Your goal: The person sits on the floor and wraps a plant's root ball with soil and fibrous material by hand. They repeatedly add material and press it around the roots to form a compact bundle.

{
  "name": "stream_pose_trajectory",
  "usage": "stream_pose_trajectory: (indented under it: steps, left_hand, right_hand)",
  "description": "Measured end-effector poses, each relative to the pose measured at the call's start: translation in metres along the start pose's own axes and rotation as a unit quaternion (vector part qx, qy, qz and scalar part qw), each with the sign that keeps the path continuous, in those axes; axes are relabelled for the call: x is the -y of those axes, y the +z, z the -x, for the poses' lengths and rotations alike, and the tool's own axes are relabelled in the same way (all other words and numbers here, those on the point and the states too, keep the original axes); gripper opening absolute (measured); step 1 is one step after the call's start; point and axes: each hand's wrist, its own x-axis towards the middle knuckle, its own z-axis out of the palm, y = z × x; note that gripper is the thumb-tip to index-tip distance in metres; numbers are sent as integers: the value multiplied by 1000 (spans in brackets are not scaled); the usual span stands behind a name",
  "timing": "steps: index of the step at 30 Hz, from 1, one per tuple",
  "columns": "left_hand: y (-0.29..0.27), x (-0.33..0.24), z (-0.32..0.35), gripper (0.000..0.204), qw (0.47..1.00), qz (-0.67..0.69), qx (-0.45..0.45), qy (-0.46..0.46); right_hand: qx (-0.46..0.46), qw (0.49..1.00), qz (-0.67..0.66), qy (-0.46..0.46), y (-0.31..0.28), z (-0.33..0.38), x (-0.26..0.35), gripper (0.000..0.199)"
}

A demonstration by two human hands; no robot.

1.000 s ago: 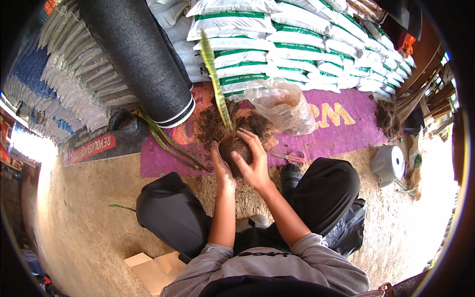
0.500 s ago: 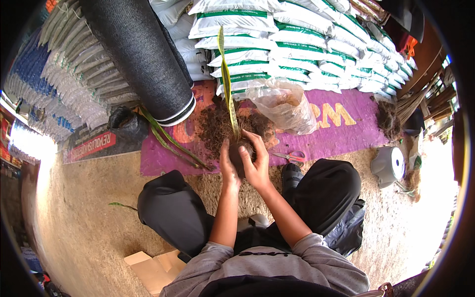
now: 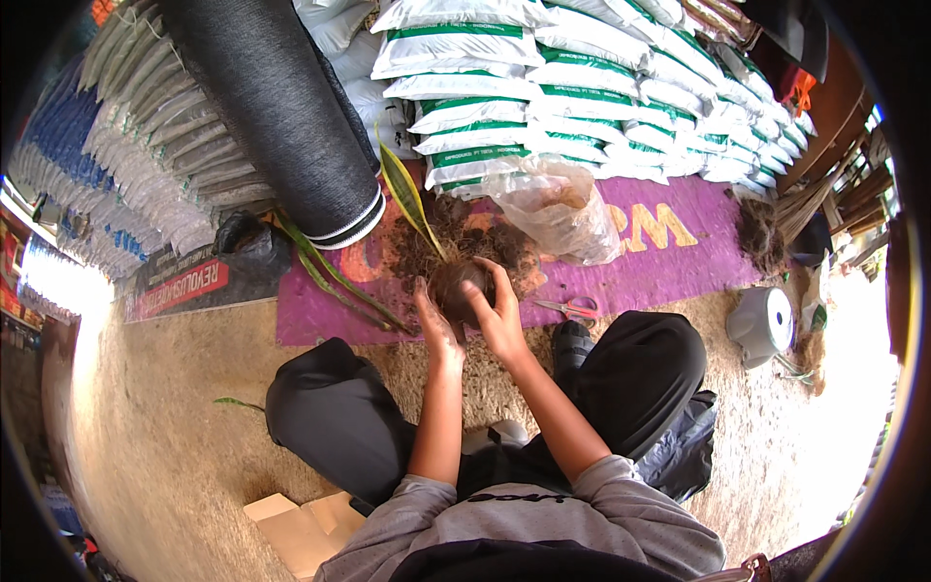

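A snake plant [image 3: 411,206] with yellow-edged green leaves leans up and to the left from a dark, round root ball [image 3: 452,289]. My right hand [image 3: 497,315] curls round the ball's right side, thumb across its near face. Along its lower left side lies my left hand [image 3: 438,328], cupped, with fingers fairly straight; its contact under the ball is partly hidden. Loose dark soil and roots [image 3: 407,254] are heaped just behind, on a purple banner [image 3: 669,262]. To the right of my hands lie red-handled scissors [image 3: 580,308].
Long cut leaves [image 3: 335,281] and a black plastic pot or bag [image 3: 247,241] lie to the left. A clear plastic bag [image 3: 562,209] stands behind the soil. Stacked white sacks [image 3: 582,107] and a black mesh roll [image 3: 281,116] fill the back. A grey round container [image 3: 761,325] sits at right.
The plant has tipped, its leaves swinging down to the left and the root ball turning upward. My left hand has shifted slightly left and my right fingers have moved over the ball.
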Motion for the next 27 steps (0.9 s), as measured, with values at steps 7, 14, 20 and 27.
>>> stream_pose_trajectory:
  steps: [7,14,20,27]
  left_hand:
    - [-8,8,-10,50,997,-55,4,58]
    - [4,3,5,59,980,150,73,-112]
    - [-1,8,-5,58,984,114,114,-76]
    - [-36,14,-27,56,985,135,68,-88]
  right_hand:
    - [-29,991,-127,-29,-2,0,19,62]
    - [-24,976,140,-168,-4,3,16,71]
    - [-30,973,158,-164,-1,6,11,70]
    - [-133,943,117,-280,-24,-5,42,59]
